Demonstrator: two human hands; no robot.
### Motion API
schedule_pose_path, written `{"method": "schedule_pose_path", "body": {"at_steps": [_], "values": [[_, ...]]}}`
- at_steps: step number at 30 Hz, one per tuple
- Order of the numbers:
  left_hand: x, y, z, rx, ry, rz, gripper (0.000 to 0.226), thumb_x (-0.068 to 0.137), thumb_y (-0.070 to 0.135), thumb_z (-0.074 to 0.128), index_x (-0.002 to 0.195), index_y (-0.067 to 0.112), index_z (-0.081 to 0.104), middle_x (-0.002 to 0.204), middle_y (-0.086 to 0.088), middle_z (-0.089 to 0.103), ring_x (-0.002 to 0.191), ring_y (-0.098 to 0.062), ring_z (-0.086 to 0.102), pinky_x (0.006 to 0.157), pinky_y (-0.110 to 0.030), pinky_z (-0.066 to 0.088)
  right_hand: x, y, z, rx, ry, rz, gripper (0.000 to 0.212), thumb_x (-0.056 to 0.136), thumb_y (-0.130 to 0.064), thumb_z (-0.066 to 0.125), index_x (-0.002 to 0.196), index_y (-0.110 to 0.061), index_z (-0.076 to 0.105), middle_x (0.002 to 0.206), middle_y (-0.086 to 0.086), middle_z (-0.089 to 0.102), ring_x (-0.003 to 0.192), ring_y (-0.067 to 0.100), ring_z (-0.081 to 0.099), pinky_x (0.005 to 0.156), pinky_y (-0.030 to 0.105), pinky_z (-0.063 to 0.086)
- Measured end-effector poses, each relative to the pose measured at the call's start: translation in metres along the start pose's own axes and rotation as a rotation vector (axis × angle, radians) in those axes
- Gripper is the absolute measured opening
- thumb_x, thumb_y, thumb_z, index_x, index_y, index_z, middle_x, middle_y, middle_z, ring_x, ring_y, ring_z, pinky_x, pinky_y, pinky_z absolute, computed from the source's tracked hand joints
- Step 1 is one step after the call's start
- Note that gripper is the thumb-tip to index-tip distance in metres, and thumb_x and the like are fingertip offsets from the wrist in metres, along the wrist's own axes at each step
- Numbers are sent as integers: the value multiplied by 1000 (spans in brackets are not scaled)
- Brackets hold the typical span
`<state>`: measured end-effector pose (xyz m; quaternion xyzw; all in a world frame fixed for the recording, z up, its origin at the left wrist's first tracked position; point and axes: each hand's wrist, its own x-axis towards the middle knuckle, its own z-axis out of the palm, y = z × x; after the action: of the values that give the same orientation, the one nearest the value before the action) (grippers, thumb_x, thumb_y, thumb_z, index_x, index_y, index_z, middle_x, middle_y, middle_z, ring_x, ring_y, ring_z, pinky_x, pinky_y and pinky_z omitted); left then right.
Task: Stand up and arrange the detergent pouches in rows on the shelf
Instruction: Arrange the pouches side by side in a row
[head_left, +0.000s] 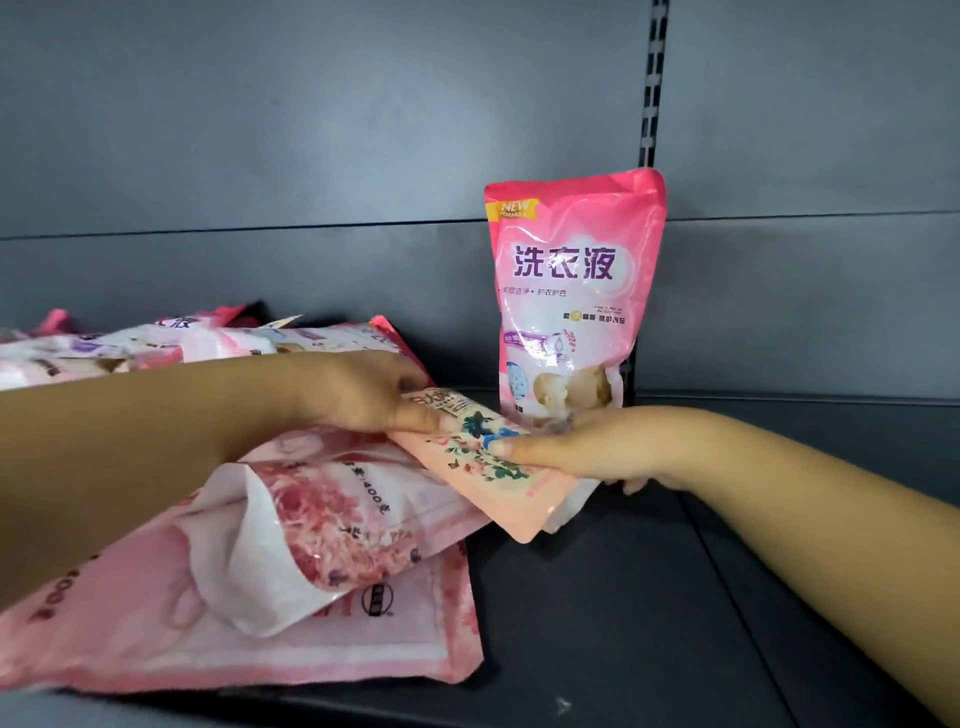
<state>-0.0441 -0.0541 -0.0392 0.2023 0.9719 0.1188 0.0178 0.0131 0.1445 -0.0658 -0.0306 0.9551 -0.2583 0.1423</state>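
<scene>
I see both my hands on a floral pouch (483, 457) lying tilted atop the heap of flat pink pouches (291, 545) at the shelf's (649, 597) left. My left hand (358, 395) grips its top edge; my right hand (582, 447) pinches its lower side, fingers (506, 446) curled. 1 pink pouch (569, 296) stands upright behind. It looks soft and floppy (probably slippery film), so I'd hold near the seams.

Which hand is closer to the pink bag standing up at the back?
Right. The right hand sits just in front of the standing pouch's base, holding the flowered pouch. The left hand is off to its left.
</scene>
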Motion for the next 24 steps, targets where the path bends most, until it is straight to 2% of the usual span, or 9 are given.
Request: {"method": "schedule_pose_path", "body": {"at_steps": [3,6,8,11,13,17,20,22,24], "values": [[-12,3,-5,-269,144,-7,51,74,27,75,122,20,56,118,-3,59,104,-20,57,91,-26,44,1,3,-1,236,-23,-65,36,74,-61,60,94,-32,60,78,-16,60,71,3,48,56,21,31],[-21,10,-21,-678,258,109,72,69,4,76,131,27,47,119,-6,61,89,-13,63,82,-18,53,3,2,-1,451,-58,-230,36,73,-50,70,100,-29,57,94,-11,69,86,9,63,74,28,50],[-31,24,-37,-841,365,211,78,65,-2,74,130,31,46,114,-6,65,81,-11,67,77,-19,55,-2,-5,-6,680,-81,-323,30,74,-39,69,100,-28,60,102,-5,70,99,16,65,89,36,51],[-46,44,-53,-1077,490,324,83,54,4,75,125,35,46,101,-3,69,74,-13,70,70,-28,58,-21,-22,-13,1079,-70,-453,34,65,-19,66,98,-15,66,96,5,73,88,19,69,84,39,55],[-55,53,-52,-1281,503,340,72,58,6,73,122,29,48,92,-1,71,70,-15,70,62,-31,59,-30,-29,-15,1142,59,-478,36,66,-11,67,102,-6,65,103,13,70,93,26,68,86,43,54],[-76,68,-42,-1526,413,347,9,82,12,61,91,10,63,74,-5,74,63,-16,70,55,-28,57,-56,-42,-15,1117,199,-542,45,67,-10,68,111,-7,61,111,17,67,101,32,64,90,50,50],[-88,81,-25,-1585,465,315,7,82,13,64,88,9,64,77,-9,73,67,-21,70,61,-31,58,-78,-49,-10,1273,243,-626,30,74,-18,65,103,-9,64,97,13,72,85,26,70,78,42,57],[-91,87,-4,-1633,470,299,8,84,15,64,89,8,64,79,-9,73,69,-22,70,65,-33,59,-85,-47,2,1318,512,-546,11,79,-18,66,88,-11,66,78,7,74,69,21,71,65,34,59],[-92,93,21,-1636,456,252,12,85,23,64,86,11,66,85,-11,73,78,-26,71,74,-39,58,-87,-42,19,1293,741,-457,7,79,-19,69,79,-13,65,71,4,73,67,20,71,68,35,58]]}}
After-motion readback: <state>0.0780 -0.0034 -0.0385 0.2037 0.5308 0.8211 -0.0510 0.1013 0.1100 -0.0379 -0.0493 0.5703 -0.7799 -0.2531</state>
